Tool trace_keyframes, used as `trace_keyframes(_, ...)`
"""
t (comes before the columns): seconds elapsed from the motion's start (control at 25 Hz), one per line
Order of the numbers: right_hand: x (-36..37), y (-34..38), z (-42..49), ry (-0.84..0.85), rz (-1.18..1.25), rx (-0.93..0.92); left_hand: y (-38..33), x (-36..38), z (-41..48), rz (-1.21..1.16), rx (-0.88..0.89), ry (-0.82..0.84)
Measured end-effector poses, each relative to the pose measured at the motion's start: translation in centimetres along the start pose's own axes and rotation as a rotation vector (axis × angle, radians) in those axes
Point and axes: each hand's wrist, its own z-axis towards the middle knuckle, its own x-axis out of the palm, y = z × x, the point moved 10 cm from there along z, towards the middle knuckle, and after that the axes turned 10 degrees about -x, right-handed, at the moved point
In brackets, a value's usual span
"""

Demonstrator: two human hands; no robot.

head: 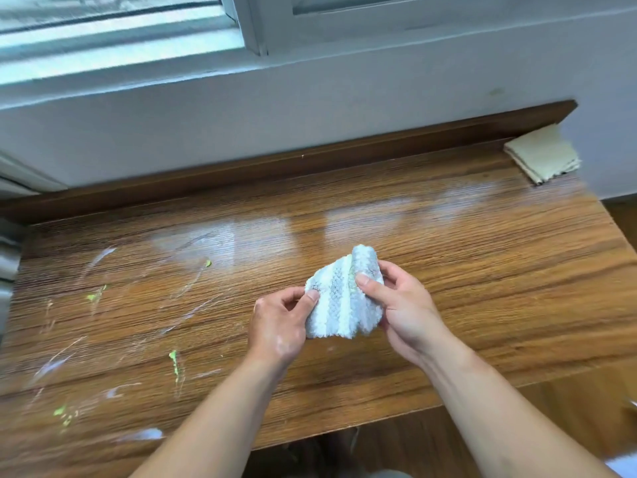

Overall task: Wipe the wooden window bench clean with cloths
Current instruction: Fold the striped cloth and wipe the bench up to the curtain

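A grey-and-white striped cloth (339, 298), bunched and carrying a faint green stain, hangs just above the middle of the wooden window bench (482, 270). My left hand (279, 326) pinches its left edge between thumb and fingers. My right hand (400, 301) grips its right side, thumb on top of the fabric. White streaks and several small green smears (174, 362) cover the bench's left half. The right half looks shiny and free of marks.
A folded beige cloth (543, 155) lies in the far right corner of the bench against the wall. A white sill and window frame (248, 25) run along the back. The bench's front edge drops to a wooden floor (568, 415).
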Motion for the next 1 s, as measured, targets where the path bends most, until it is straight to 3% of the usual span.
trace_keyframes(0.12, -0.2, 1.6, -0.1, 0.097, -0.052, -0.044, -0.1, -1.0, -0.4, 0.059, 0.011, -0.029)
trace_keyframes(0.28, -0.5, 4.5, -1.1, 0.302, -0.317, -0.130, 0.1, -3.4, -0.8, 0.115, -0.066, -0.048)
trace_keyframes(0.44, 0.9, 6.3, -1.7, 0.544, -0.764, -0.274, -2.0, -2.6, -1.6, 0.476, 0.012, -0.070)
trace_keyframes(0.6, 2.9, 7.5, -2.8, 0.727, -0.898, -0.329, -8.4, 5.4, -6.0, 0.696, 0.535, 0.300)
trace_keyframes(0.64, 3.1, 8.3, -3.2, 0.748, -0.890, -0.337, -9.6, 6.6, -6.7, 0.701, 0.583, 0.377)
trace_keyframes(0.88, 1.6, 13.1, -6.1, 0.740, -0.569, -0.289, -11.4, 7.6, -7.6, 0.903, 0.645, 0.649)
trace_keyframes(1.0, 0.2, 12.6, -5.9, 0.730, -0.526, -0.152, -10.2, 7.5, -7.4, 0.789, 0.492, 0.794)
